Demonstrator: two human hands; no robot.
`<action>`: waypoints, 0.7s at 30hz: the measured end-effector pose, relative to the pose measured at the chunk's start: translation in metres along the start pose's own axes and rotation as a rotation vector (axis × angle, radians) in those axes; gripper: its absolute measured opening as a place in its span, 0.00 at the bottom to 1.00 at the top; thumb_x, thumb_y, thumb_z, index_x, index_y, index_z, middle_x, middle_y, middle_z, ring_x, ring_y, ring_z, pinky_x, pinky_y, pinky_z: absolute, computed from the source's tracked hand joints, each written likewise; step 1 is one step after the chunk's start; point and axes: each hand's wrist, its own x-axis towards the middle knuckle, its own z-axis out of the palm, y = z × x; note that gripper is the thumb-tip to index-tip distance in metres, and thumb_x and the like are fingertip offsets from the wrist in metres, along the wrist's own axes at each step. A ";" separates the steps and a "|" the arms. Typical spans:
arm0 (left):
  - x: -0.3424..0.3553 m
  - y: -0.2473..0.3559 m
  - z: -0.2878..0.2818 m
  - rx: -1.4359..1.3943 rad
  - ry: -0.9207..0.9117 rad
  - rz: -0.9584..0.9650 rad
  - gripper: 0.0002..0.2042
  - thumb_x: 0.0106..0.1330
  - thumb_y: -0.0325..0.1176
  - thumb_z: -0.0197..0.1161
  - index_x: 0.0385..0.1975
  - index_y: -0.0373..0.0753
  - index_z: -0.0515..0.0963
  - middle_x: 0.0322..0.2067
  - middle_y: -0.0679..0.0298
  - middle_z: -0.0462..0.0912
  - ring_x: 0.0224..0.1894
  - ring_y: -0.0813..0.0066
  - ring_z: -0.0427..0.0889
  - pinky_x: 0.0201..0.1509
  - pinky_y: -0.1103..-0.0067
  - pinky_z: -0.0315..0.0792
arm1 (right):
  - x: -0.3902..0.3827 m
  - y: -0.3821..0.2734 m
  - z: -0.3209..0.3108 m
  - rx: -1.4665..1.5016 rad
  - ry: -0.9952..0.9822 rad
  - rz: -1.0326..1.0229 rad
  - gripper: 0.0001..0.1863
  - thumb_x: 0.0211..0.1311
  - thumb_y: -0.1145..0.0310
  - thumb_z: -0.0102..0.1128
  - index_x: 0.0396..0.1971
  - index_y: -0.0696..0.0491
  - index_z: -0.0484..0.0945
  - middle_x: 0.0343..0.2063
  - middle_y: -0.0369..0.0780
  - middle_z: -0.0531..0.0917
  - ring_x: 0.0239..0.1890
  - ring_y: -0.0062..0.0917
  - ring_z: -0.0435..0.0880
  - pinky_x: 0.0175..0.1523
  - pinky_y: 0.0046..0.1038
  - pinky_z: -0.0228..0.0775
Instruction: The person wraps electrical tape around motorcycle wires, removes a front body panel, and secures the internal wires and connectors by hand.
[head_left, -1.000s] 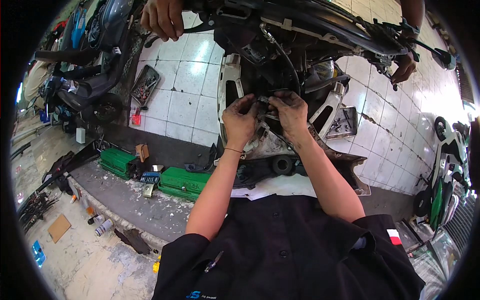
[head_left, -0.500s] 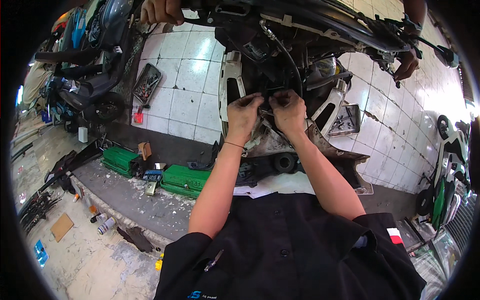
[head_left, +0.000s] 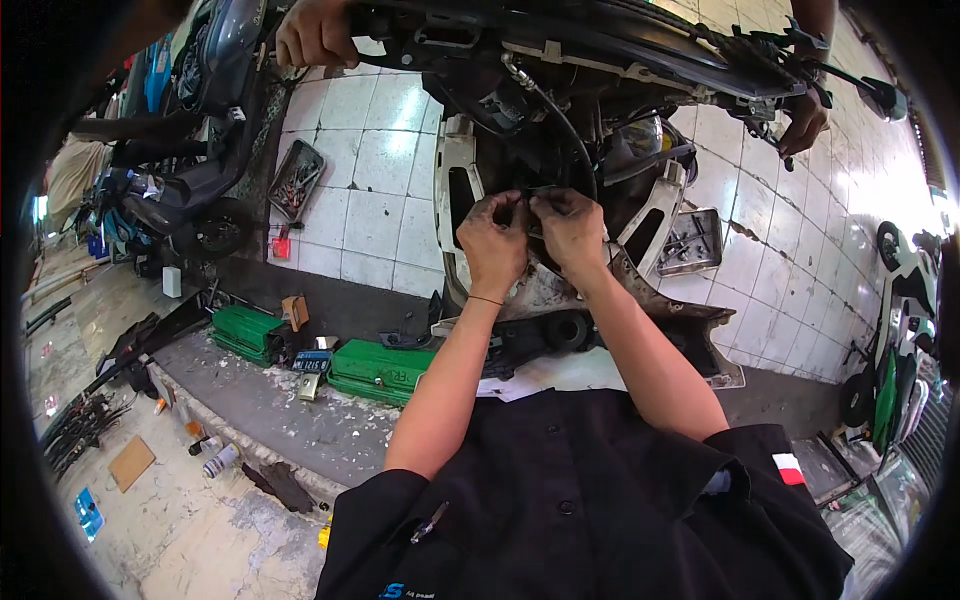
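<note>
My left hand and my right hand are close together, fingertips almost meeting. Both have blackened fingers curled in a pinch, and whatever is between them is too small and hidden to make out. They are over the dark inner parts of a partly stripped motor scooter, between two pale slotted body panels. A black hose with a metal end fitting curves down just beyond my right hand. Above, a dark scooter frame stretches across the view.
Another person's hand grips the frame at upper left; a second hand is by a lever at right. Metal trays of tools and parts rest on white tiles. Green toolboxes lie left of my forearm. Parked scooters stand beyond.
My hands have drawn slightly closer together, and my left fingers are curled more. The view has shifted a little. A dark blurred shape has come in at the upper left edge.
</note>
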 end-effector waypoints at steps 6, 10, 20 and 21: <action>0.002 -0.007 -0.005 -0.212 -0.050 0.058 0.14 0.61 0.26 0.68 0.46 0.31 0.80 0.35 0.56 0.87 0.36 0.76 0.85 0.41 0.81 0.77 | 0.017 0.008 0.004 0.298 -0.137 0.222 0.10 0.57 0.70 0.68 0.37 0.58 0.83 0.31 0.38 0.85 0.32 0.22 0.83 0.36 0.26 0.76; 0.000 -0.004 -0.009 -0.513 -0.162 -0.174 0.18 0.62 0.24 0.67 0.51 0.29 0.77 0.36 0.57 0.86 0.37 0.77 0.83 0.42 0.82 0.76 | 0.020 0.014 0.000 0.496 -0.249 0.285 0.09 0.57 0.72 0.67 0.37 0.55 0.80 0.31 0.36 0.83 0.35 0.21 0.82 0.37 0.28 0.76; 0.001 0.000 -0.001 -0.236 -0.109 -0.156 0.15 0.66 0.33 0.66 0.45 0.27 0.81 0.33 0.59 0.86 0.27 0.77 0.82 0.29 0.80 0.75 | 0.019 -0.017 -0.075 -0.081 -0.528 -0.176 0.14 0.60 0.67 0.68 0.42 0.57 0.78 0.35 0.36 0.83 0.39 0.20 0.81 0.44 0.27 0.75; -0.001 0.001 -0.004 -0.342 -0.079 -0.175 0.15 0.66 0.33 0.67 0.45 0.27 0.81 0.32 0.59 0.86 0.25 0.76 0.83 0.27 0.80 0.75 | 0.005 -0.055 -0.093 -0.079 -0.595 -0.159 0.15 0.59 0.66 0.68 0.42 0.58 0.79 0.33 0.38 0.84 0.37 0.21 0.82 0.43 0.26 0.75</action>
